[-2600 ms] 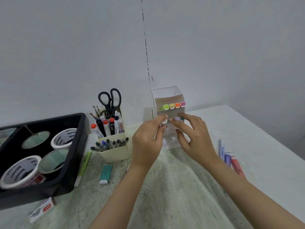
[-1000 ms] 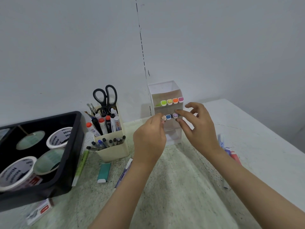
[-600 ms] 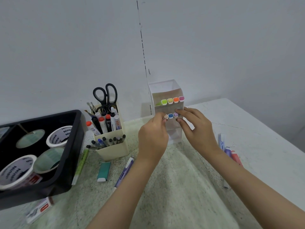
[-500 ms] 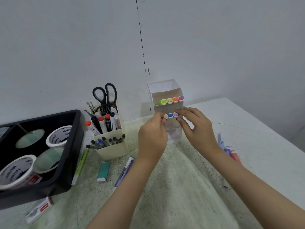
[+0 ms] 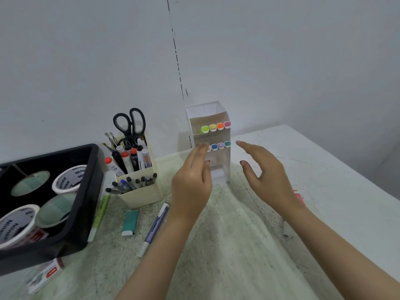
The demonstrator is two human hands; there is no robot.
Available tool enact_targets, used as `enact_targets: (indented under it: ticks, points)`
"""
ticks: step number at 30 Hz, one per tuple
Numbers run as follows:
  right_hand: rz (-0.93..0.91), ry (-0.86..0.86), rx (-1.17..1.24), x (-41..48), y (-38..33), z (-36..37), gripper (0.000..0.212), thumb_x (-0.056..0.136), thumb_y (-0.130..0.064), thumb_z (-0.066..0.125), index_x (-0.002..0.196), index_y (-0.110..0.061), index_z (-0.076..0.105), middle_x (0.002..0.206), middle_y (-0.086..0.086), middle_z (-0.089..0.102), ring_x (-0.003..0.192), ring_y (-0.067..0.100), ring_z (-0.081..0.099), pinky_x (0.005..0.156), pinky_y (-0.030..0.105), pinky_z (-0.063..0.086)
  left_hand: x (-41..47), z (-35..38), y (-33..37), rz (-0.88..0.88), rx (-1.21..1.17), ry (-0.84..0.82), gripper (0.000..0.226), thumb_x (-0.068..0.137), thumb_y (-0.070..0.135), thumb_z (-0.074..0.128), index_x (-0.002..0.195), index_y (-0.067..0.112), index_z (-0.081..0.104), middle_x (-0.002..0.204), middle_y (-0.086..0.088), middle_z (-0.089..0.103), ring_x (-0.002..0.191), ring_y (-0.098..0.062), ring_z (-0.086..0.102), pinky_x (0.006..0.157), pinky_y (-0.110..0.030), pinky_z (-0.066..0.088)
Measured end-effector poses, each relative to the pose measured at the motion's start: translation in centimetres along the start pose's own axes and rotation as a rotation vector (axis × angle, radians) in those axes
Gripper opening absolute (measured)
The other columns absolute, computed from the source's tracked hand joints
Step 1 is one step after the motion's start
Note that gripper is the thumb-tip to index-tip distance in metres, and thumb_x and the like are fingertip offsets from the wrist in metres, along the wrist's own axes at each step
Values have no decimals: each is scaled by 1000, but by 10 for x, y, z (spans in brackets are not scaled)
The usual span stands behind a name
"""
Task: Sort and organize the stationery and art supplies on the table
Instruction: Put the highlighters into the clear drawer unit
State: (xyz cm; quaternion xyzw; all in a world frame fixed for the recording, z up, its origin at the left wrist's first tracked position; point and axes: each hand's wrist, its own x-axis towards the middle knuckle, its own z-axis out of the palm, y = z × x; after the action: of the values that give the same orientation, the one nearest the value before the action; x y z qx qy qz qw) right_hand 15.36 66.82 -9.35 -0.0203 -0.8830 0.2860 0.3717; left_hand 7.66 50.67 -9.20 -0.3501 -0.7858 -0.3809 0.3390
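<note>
A clear tiered marker rack stands against the wall. Its upper shelf holds several markers with green, yellow, orange and pink caps; the lower shelf holds several more with blue, purple and teal caps. My left hand hovers just in front of the rack's left side, fingers straight, holding nothing. My right hand is spread open to the right of the rack, empty. A purple pen, a teal eraser and a green pen lie loose on the table.
A cream pen holder with scissors, markers and pens stands left of the rack. A black tray at far left holds tape rolls. A small box lies at the front left. A red marker shows behind my right wrist.
Both hands have let go of the lower-shelf markers and drawn back from the rack, fingers now spread. The lower row of markers stays in place.
</note>
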Motion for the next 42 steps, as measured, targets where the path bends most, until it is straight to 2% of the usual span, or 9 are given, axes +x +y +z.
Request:
enact_targets:
  ticks: [4, 7, 13, 18, 25, 32, 38, 40, 42]
  points:
    - [232, 14, -150, -29, 16, -28, 32, 91, -14, 56, 121, -25, 59, 104, -9, 58, 93, 6, 51, 75, 19, 37, -21, 5, 10, 132, 11, 10, 26, 83, -1, 63, 107, 6, 69, 101, -5, 67, 65, -10, 60, 56, -12, 46]
    - [466, -73, -346, -54, 30, -51, 27, 90, -17, 55, 116, -22, 61, 104, -3, 56, 99, 16, 51, 71, 27, 35, -36, 17, 20, 153, -59, -82, 22, 84, 4, 63, 104, 10, 69, 90, 1, 67, 68, -7, 57, 60, -10, 42]
    - [711, -148, -540, -87, 39, -71, 35, 92, -45, 50, 91, -17, 71, 84, -1, 58, 79, 18, 52, 61, 28, 41, -44, 48, 49, -95, -190, -426, 20, 89, 18, 58, 107, 20, 66, 93, 7, 65, 80, -4, 54, 69, -20, 47]
    - [716, -81, -472, -91, 33, -74, 24, 90, -36, 56, 86, -20, 73, 80, -3, 66, 74, 17, 55, 59, 28, 43, -36, 70, 74, -188, -162, -639, 25, 95, 30, 51, 115, 20, 62, 107, 4, 63, 102, -11, 53, 78, -23, 41]
    - [689, 89, -305, -88, 19, -79, 9, 87, -24, 63, 94, -18, 61, 83, -3, 63, 72, 18, 57, 61, 28, 41, -31, 88, 86, -249, -111, -718, 37, 86, 44, 62, 115, 21, 59, 103, 4, 62, 97, -15, 54, 78, -29, 42]
    - [666, 200, -51, -79, 12, -83, 19, 85, -16, 67, 99, -22, 55, 80, -8, 61, 71, 2, 55, 59, 14, 37, -25, 83, 79, -102, -110, -697, 40, 88, 13, 51, 127, 19, 54, 114, -3, 63, 106, -22, 54, 88, -34, 44]
    - [686, 254, 60, -81, 13, -79, 22, 87, -19, 65, 105, -30, 57, 79, -5, 66, 65, 12, 57, 64, 39, 55, -25, 89, 77, 80, -115, -779, 30, 91, 18, 57, 121, 17, 60, 105, -6, 66, 99, -26, 57, 79, -33, 42]
    - [672, 265, 76, -83, 13, -79, 26, 88, -17, 64, 110, -28, 59, 81, -1, 66, 66, 11, 56, 61, 26, 55, -25, 90, 76, 84, -111, -781, 30, 91, 13, 55, 121, 16, 59, 103, -7, 67, 96, -26, 58, 79, -34, 44]
    - [657, 277, 81, -83, 12, -81, 29, 89, -12, 62, 115, -24, 59, 82, 4, 66, 66, 9, 54, 51, 6, 42, -25, 91, 74, 98, -89, -796, 36, 90, 7, 52, 126, 14, 55, 108, -8, 64, 98, -27, 56, 82, -35, 44]
